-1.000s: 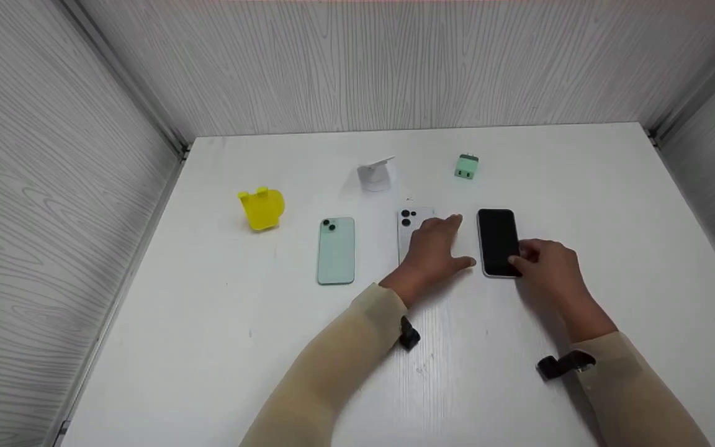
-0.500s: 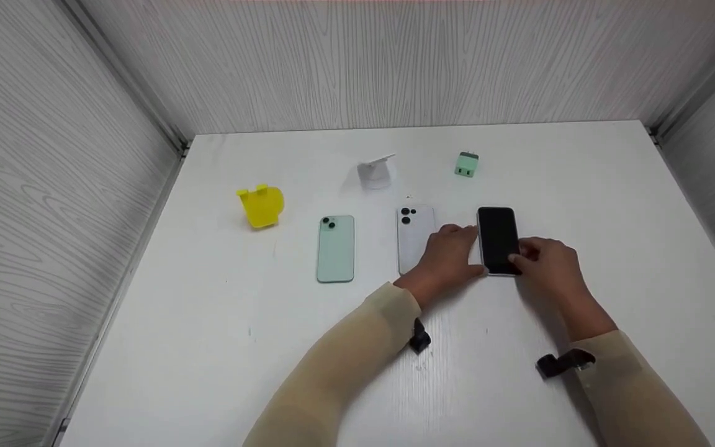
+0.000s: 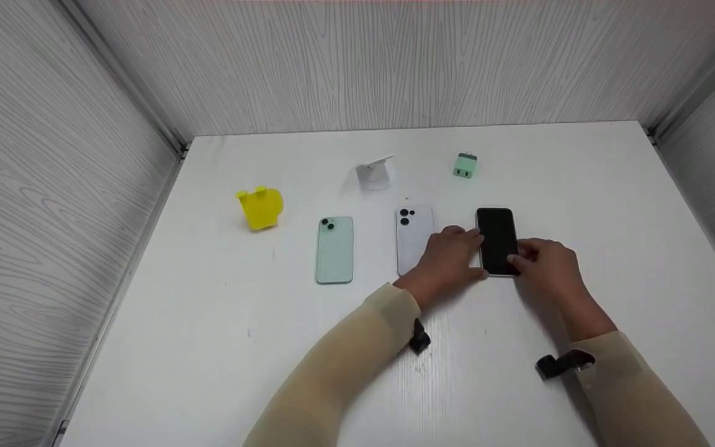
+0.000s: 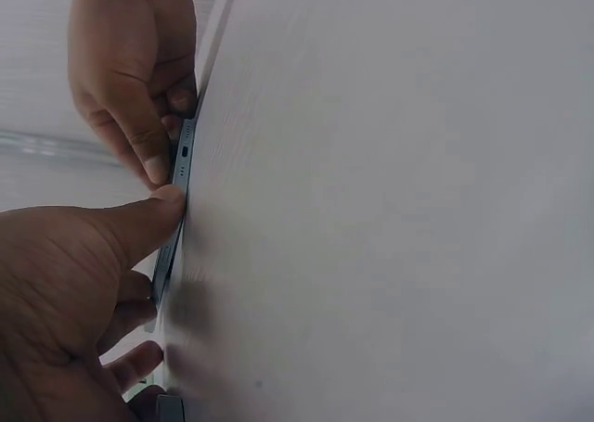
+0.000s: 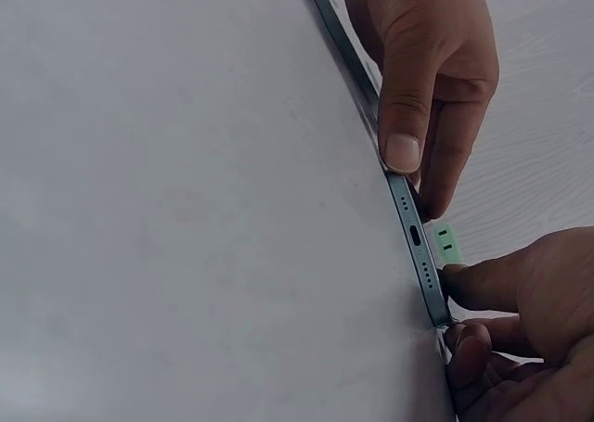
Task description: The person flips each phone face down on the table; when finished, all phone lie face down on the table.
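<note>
A black-screened smartphone [image 3: 498, 233] lies face up on the white table, its pale bluish edge [image 5: 414, 232] and charging port showing in both wrist views. My left hand [image 3: 447, 254] holds its left side, thumb at the lower left corner and fingers along the edge. At the lower right my right hand [image 3: 548, 264] pinches the phone, thumb on the screen's border and fingers curled at the side. Beside the left hand, and partly hidden by it, a white phone [image 3: 412, 236] lies camera side up.
Left of the white phone lies a mint green phone [image 3: 334, 251], back up. A yellow plastic phone stand [image 3: 261, 208] is farther left. Behind the phones are a white stand-like piece [image 3: 374, 175] and a green charger plug [image 3: 465, 166]. Wood-grain panels [image 3: 395, 68] enclose the table.
My left hand has moved right, from over the white phone to the black-screened smartphone's left edge, and its fingers have closed in on it. The right hand keeps its pinch.
</note>
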A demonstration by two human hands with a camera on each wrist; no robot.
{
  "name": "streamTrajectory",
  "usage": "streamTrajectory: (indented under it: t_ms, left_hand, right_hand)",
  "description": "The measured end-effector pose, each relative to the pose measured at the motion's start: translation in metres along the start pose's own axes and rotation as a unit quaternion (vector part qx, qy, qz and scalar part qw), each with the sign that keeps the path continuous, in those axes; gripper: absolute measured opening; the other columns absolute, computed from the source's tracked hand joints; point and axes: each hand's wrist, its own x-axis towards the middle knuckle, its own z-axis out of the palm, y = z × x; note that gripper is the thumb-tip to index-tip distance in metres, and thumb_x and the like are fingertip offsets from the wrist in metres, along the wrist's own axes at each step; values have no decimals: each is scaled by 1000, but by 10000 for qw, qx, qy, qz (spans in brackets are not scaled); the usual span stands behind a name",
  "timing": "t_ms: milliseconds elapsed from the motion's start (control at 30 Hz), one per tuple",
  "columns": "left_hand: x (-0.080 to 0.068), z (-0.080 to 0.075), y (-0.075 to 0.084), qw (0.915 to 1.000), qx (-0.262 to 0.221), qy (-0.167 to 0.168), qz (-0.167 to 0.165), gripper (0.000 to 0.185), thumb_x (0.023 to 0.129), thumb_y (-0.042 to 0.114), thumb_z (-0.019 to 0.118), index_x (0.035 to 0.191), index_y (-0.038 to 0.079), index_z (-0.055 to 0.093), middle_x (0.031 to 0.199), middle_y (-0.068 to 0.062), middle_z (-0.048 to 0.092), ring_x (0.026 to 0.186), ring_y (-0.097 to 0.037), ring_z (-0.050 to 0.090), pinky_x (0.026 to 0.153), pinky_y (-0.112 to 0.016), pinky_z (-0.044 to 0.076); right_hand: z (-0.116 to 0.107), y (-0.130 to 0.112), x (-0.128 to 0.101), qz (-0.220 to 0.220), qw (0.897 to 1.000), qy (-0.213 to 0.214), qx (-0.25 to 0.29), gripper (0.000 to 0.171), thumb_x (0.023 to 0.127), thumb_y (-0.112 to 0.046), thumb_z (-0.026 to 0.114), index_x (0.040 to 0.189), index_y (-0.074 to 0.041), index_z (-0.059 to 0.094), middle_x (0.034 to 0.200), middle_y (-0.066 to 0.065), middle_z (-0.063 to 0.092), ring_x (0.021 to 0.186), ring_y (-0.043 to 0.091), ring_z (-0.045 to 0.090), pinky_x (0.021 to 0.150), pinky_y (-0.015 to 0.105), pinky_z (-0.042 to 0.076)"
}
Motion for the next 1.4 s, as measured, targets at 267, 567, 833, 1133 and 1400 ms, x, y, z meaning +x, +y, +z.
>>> streamTrajectory:
  t_ms: [267,567,833,1133,1400]
  left_hand:
    - [1,2,-1,9994,320,28,108,75,104,55,70,165,17,50,172,4,46,159,-23,41,125,-44,41]
    - [1,3,-1,9989,461,2,110,75,105,57,67,166,19,48,173,6,45,160,-23,40,125,-45,41]
    - [2,4,0,9987,509,-45,-2,75,105,58,68,167,20,48,173,7,45,161,-22,40,125,-45,40]
    - [0,3,1,9992,400,-52,22,76,105,57,68,167,19,47,173,7,45,161,-22,38,127,-45,38]
    - [-1,2,2,9997,224,24,-14,75,104,55,70,166,19,49,170,7,49,160,-21,39,127,-44,36]
  right_hand:
    - [-2,0,0,92,9999,-62,133,46,107,-26,68,140,6,69,115,25,76,108,39,70,88,46,51]
    - [1,-1,0,216,9995,-76,220,47,108,-28,66,139,7,69,115,26,76,107,38,68,87,43,50]
    - [-1,-3,1,546,9968,-160,568,52,110,-34,63,141,7,67,121,25,75,109,36,67,84,36,49]
    - [-7,-14,-3,910,9918,4,898,53,110,-37,60,141,4,68,126,23,74,114,35,67,89,37,51]
    - [-8,-23,-10,551,9942,494,785,48,109,-37,61,132,3,74,119,22,76,112,37,68,91,41,50]
